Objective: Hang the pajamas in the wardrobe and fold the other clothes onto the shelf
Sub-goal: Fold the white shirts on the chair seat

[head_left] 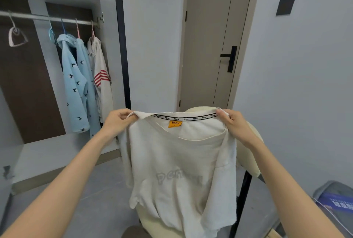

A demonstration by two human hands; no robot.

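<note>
A cream T-shirt (179,165) with an orange neck label hangs in front of me, held up by its shoulders. My left hand (117,121) pinches the left shoulder and my right hand (235,124) pinches the right one. In the open wardrobe at the left, light blue pajamas (76,83) with small dark birds hang from the rail (38,17). Beside them hangs a white garment (102,79) with red stripes. The grey shelf (57,153) lies below the hanging clothes.
A cream chair (248,153) stands behind and under the T-shirt. An empty hanger (16,37) hangs at the rail's left end. A closed door (208,42) with a black handle is straight ahead. A grey bag with a blue pack (338,201) sits at the lower right.
</note>
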